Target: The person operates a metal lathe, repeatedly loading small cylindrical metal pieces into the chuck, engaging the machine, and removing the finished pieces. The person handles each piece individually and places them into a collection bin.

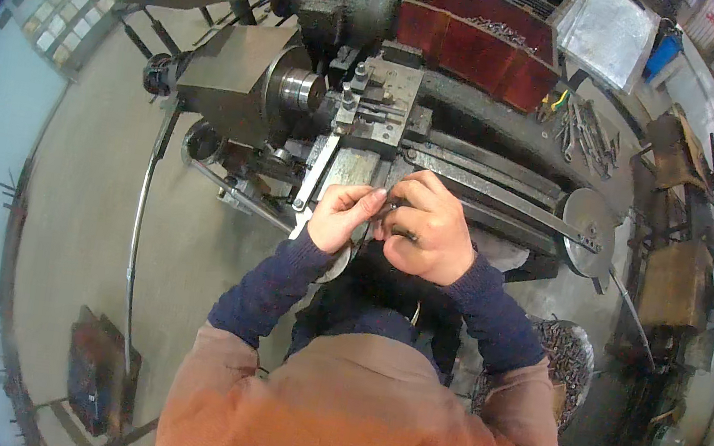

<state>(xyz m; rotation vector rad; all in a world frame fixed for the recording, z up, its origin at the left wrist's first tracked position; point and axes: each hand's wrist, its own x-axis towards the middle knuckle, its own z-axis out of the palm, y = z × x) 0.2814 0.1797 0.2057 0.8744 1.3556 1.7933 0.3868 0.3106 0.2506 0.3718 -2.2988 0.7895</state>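
My left hand (341,217) and my right hand (432,237) meet in front of the lathe's carriage, fingertips almost touching. The left thumb and forefinger are pinched together on something small and dark. Curled fingers close my right hand round a small dark metal piece (408,234); its shape is mostly hidden. Just beyond the hands is the lathe's tool post (377,99), with a long pale lever (318,173) running toward me. To its left sits the shiny round spindle end (302,89). A round plate (588,233) caps the right end of the bed.
A red metal bin (479,45) with small metal parts stands behind the lathe. Several wrenches (587,136) lie to its right. A container of small metal pieces (570,355) is by my right elbow. Long metal rods (134,257) stick out at left.
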